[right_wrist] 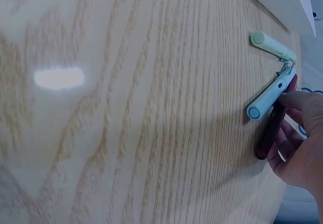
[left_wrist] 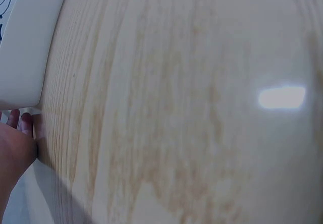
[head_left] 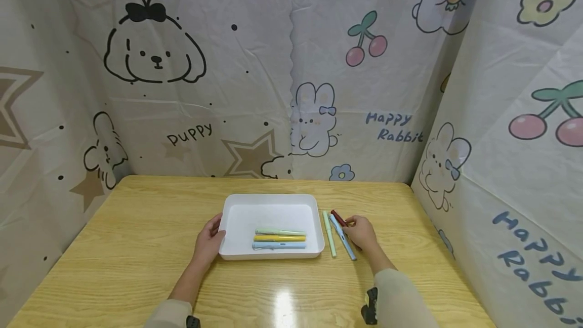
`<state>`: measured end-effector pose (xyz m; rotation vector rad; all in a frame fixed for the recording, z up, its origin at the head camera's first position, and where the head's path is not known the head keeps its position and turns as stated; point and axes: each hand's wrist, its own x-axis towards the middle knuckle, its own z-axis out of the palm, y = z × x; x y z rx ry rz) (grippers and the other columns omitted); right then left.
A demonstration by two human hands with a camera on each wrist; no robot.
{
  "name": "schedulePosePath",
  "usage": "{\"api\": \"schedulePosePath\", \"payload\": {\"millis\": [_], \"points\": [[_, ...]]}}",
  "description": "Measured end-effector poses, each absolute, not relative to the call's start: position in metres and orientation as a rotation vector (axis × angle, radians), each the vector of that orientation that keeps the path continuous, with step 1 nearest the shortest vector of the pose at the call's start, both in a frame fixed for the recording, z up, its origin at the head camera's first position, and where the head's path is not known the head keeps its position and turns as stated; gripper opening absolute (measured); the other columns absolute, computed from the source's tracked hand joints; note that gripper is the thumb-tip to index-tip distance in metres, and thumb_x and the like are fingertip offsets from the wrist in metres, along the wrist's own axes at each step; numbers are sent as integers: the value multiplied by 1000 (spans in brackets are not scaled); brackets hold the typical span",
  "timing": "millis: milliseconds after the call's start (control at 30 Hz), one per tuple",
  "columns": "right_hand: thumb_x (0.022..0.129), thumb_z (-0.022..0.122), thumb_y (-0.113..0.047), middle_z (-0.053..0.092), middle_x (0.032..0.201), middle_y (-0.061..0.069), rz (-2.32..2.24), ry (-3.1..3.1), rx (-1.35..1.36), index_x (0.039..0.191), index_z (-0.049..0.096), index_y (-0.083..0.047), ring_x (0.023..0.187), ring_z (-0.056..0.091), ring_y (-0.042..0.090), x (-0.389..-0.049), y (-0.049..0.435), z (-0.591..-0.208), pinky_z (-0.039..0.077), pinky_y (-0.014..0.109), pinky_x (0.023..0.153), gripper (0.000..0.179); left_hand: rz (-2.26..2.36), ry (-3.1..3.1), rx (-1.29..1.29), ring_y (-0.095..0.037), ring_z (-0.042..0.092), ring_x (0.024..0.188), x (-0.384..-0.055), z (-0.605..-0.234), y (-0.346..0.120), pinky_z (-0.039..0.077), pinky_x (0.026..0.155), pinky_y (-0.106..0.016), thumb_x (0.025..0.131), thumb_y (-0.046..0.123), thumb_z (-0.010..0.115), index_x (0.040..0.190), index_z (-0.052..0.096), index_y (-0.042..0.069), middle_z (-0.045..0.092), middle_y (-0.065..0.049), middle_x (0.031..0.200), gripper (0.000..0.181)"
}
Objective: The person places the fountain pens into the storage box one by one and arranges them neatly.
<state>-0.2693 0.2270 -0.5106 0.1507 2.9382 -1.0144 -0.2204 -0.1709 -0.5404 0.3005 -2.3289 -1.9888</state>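
Pale cloth hangings (head_left: 246, 65) printed with cartoon animals, stars and cherries surround one wood-grained, yellowish table (head_left: 136, 247). On it sits one white rectangular tray (head_left: 268, 211) with rounded corners and low walls. Two bare hands flank it. The left hand (head_left: 209, 241) has its fingers and thumb against the tray's left end; whether they grip or merely rest there, I cannot tell. The right hand (head_left: 362, 232), beyond the tray's right end, pinches a pen between thumb and fingers.

There are six slim, capped pens. Three are in the tray, side by side towards its near right: light green (head_left: 281, 232), yellow (head_left: 280, 238) and light blue (head_left: 280, 245), far to near. Three are on the table right of the tray: a second light green pen (head_left: 329, 234), a second light blue pen (head_left: 342, 237), and the pinched dark red pen (right_wrist: 270, 133), just beside the blue.
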Motion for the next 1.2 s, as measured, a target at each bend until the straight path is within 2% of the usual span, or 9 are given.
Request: {"api": "schedulePosePath", "payload": {"millis": [400, 600, 767, 933, 1200], "points": [[82, 63, -10, 67, 78, 10, -1041, 2901, 146, 108, 64, 4, 58, 54, 14, -269, 234, -505, 40, 24, 51, 29, -1998, -2325, 313, -34, 38, 130, -221, -540, -171, 34, 107, -47, 94, 4, 43, 142, 35, 6, 39, -20, 143, 49], [78, 66, -13, 63, 76, 8, -1028, 2957, 65, 101, 67, 2, 62, 52, 17, -270, 244, -503, 39, 26, 55, 28, -1999, -2336, 303, -35, 37, 131, -221, -540, -172, 33, 108, -48, 95, 4, 42, 143, 34, 6, 38, -20, 143, 49], [80, 63, -14, 61, 80, 11, -992, 2942, 115, 107, 66, 1, 67, 52, 20, -270, 244, -495, 39, 28, 57, 31, -1995, -2336, 297, -34, 37, 130, -221, -541, -172, 33, 108, -48, 95, 4, 42, 143, 34, 6, 38, -20, 143, 49], [84, 62, -14, 57, 77, 8, -965, 2935, 127, 111, 64, 2, 63, 47, 17, -269, 243, -491, 35, 25, 54, 31, -1993, -2341, 307, -33, 38, 130, -220, -540, -172, 34, 107, -47, 95, 5, 42, 143, 34, 7, 38, -19, 143, 49], [83, 64, -12, 56, 72, 7, -975, 2960, 86, 109, 64, 3, 60, 46, 15, -269, 244, -489, 36, 25, 52, 30, -2010, -2333, 291, -34, 37, 131, -219, -538, -172, 32, 109, -48, 95, 4, 42, 143, 34, 7, 38, -20, 143, 49]]}}
